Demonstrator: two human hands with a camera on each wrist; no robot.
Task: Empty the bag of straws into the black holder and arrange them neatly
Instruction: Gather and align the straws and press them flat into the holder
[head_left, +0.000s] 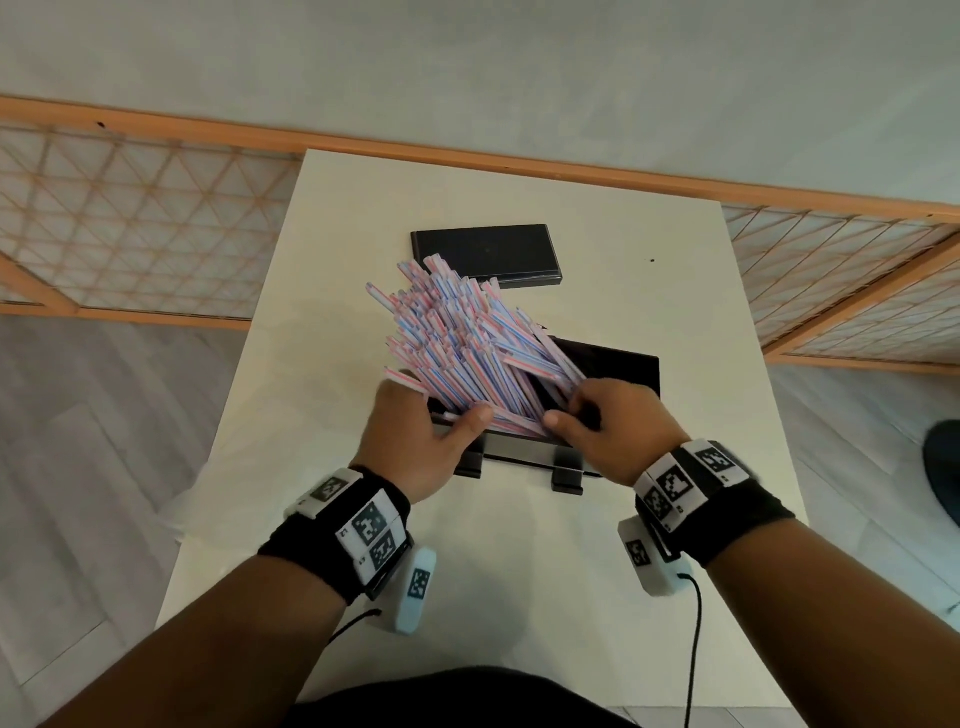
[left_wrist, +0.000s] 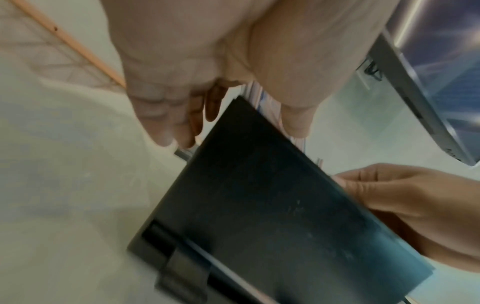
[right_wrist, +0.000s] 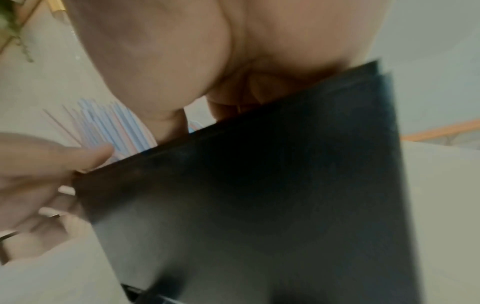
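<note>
A thick bundle of pink-and-blue striped straws (head_left: 457, 343) stands in the black holder (head_left: 623, 371) on the white table and fans out toward the upper left. My left hand (head_left: 441, 410) grips the bundle's lower left side, thumb across the front. My right hand (head_left: 569, 410) holds the lower right ends with curled fingers at the holder's near edge. In the left wrist view the holder's dark wall (left_wrist: 259, 205) fills the middle, with the straws (left_wrist: 259, 98) behind it. The right wrist view shows the straws (right_wrist: 111, 127) above the holder wall (right_wrist: 259, 195).
The holder's flat black lid (head_left: 485, 254) lies on the table behind the straws. A pale, clear plastic sheet, perhaps the bag (head_left: 189, 493), hangs at the table's left edge. Wooden lattice screens (head_left: 130, 228) stand to both sides. A dark round object (head_left: 943, 467) sits on the floor at right.
</note>
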